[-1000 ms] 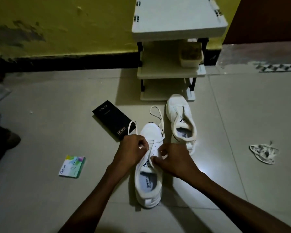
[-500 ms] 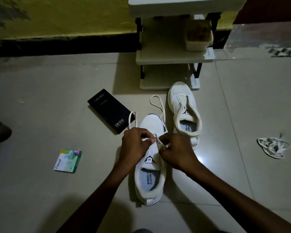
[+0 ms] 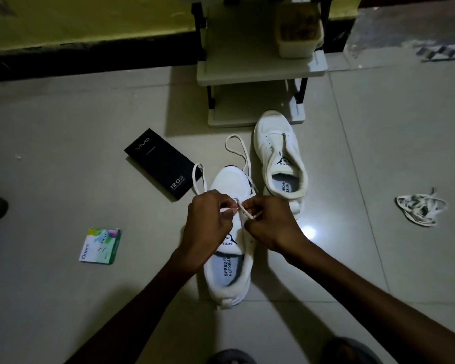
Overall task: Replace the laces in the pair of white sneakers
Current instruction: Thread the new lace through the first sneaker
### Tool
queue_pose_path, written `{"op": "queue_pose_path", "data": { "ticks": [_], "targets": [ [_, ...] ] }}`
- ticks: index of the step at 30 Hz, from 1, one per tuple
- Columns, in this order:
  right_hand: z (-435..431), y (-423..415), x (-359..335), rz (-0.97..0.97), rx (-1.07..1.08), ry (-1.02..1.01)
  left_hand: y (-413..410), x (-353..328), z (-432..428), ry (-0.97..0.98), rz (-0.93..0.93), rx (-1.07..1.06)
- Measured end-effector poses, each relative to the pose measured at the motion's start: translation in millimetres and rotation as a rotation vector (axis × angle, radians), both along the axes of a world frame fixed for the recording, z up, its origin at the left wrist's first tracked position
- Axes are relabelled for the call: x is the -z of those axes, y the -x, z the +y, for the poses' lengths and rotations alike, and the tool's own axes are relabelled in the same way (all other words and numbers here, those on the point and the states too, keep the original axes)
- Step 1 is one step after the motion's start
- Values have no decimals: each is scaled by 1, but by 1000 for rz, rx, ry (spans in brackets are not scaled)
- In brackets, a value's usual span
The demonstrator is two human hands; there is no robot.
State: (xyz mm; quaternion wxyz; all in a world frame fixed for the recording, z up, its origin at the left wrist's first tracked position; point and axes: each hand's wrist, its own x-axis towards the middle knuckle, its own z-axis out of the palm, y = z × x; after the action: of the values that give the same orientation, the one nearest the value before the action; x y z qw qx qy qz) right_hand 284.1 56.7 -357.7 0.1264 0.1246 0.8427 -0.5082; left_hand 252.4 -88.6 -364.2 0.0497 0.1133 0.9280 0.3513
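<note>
A white sneaker [image 3: 229, 274] lies on the tiled floor in front of me, toe pointing away. My left hand [image 3: 208, 222] and my right hand [image 3: 269, 223] sit over its eyelet area, each pinching a strand of the white lace [image 3: 237, 151]. The lace crosses between my fingers, and its loose ends loop out past the toe. The second white sneaker [image 3: 281, 156] stands just beyond to the right, with no lace in it. A bundle of old laces [image 3: 420, 209] lies on the floor at the far right.
A black phone box [image 3: 161, 162] lies left of the sneakers, and a small green packet [image 3: 100, 245] sits further left. A white shelf rack [image 3: 258, 67] holding a tub [image 3: 298, 30] stands against the yellow wall behind. My knees [image 3: 350, 350] show at the bottom edge.
The view has tilted down and closer. Both hands moved slightly toward the toe of the near sneaker, still working the lace between them.
</note>
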Motion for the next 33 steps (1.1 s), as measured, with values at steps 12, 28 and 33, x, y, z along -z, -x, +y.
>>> {"op": "queue_pose_path", "data": {
  "ticks": [12, 28, 33],
  "targets": [
    [-7, -6, 0, 71, 72, -31, -3, 2, -9, -90, 63, 108],
    [-9, -10, -4, -61, 255, 245, 8, 9, -13, -215, -105, 60],
    [-10, -11, -1, -52, 237, 213, 4, 4, -7, -142, -64, 27]
  ]
}}
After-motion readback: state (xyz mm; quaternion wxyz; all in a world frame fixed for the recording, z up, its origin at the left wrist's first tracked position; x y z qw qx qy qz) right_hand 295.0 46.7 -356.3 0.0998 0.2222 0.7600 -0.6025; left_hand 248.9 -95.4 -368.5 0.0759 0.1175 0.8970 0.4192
